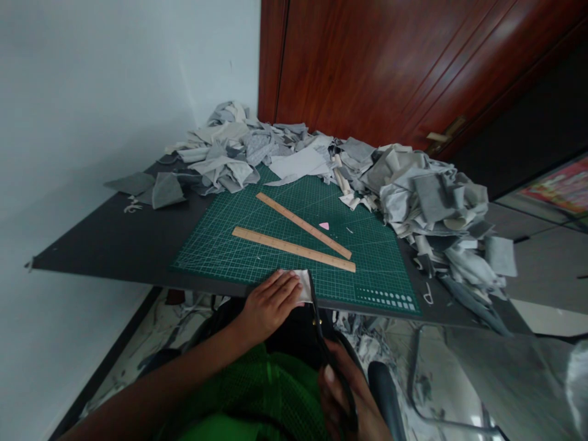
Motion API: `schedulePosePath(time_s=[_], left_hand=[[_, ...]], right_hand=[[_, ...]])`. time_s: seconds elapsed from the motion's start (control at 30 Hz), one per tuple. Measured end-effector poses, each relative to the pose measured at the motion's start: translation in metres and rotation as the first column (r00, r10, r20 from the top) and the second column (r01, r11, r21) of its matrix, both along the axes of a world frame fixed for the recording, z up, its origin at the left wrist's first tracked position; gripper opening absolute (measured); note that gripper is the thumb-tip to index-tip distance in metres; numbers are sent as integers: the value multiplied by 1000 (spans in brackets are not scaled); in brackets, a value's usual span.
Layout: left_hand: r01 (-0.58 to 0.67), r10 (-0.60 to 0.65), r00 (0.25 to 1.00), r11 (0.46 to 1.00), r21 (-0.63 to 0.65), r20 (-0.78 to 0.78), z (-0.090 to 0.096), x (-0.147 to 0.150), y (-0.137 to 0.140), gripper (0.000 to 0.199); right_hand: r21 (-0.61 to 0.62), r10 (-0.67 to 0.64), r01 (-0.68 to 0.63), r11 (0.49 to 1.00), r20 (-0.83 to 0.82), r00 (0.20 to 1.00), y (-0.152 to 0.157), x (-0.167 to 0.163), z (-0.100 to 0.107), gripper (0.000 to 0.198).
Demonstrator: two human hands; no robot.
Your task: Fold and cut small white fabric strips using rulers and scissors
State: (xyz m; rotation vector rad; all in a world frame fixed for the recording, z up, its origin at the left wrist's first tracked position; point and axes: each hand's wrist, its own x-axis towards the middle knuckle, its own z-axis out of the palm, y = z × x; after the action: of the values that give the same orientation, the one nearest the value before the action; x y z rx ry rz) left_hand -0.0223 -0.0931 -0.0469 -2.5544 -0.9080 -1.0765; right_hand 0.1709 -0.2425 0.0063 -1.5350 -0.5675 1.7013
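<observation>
My left hand (273, 303) presses a small white piece of fabric (305, 286) at the front edge of the green cutting mat (215, 245), fingers together over its left part. In my right hand (346, 392) is a pair of black scissors (316, 315), its handles gripped below the table edge. The blades point away from me along the fabric's right edge. Whether the blades are parted is hard to see. Just beyond the fabric lie two wooden rulers (294, 247), forming a narrow V that nearly meets at the right.
A pink triangular piece of chalk (324, 226) rests on the mat. Grey and white fabric scraps are heaped along the back (229, 159) and the right (427, 190) of the dark table (114, 245). More scraps litter the floor (367, 346). A wooden door (358, 67) stands behind.
</observation>
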Motion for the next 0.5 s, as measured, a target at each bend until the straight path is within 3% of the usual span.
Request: schedulePosePath(time_s=[0.13,0.5], left_hand=[[-9,9,1000,1000,19,-20,3,0,0,24],[-3,3,1000,1000,4,-6,-1,0,0,28]], right_hand=[[-51,-42,42,998,-6,999,3,-4,4,90],[-35,-35,36,999,28,999,3,-9,8,93]])
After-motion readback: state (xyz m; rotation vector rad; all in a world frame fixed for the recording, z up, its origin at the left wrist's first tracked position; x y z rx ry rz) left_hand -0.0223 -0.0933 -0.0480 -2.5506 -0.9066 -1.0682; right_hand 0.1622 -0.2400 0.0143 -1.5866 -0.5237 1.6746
